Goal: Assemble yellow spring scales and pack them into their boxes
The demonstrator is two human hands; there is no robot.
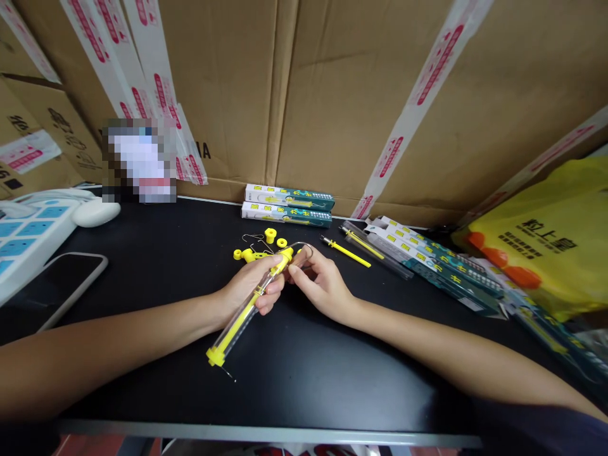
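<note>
My left hand [243, 286] is closed around a clear tubular spring scale [247, 311] with yellow end caps and a yellow inner rod. The tube tilts, its lower end toward me, and a thin wire hook [229, 373] sticks out there. At the upper cap, my right hand [329, 290] has its thumb and fingers pinched by a curved metal hook [304, 245]; the fingers partly cover it. Just beyond my hands lie loose yellow caps [270, 235], a yellow ring [282, 243] and thin wire hooks [251, 237].
Two printed boxes [287, 215] are stacked against the cardboard wall [332, 95]. To the right are a yellow rod [349, 253], a clear tube [380, 250], more boxes [441, 272] and a yellow bag [536, 234]. A phone [57, 291] and power strip [35, 237] lie left.
</note>
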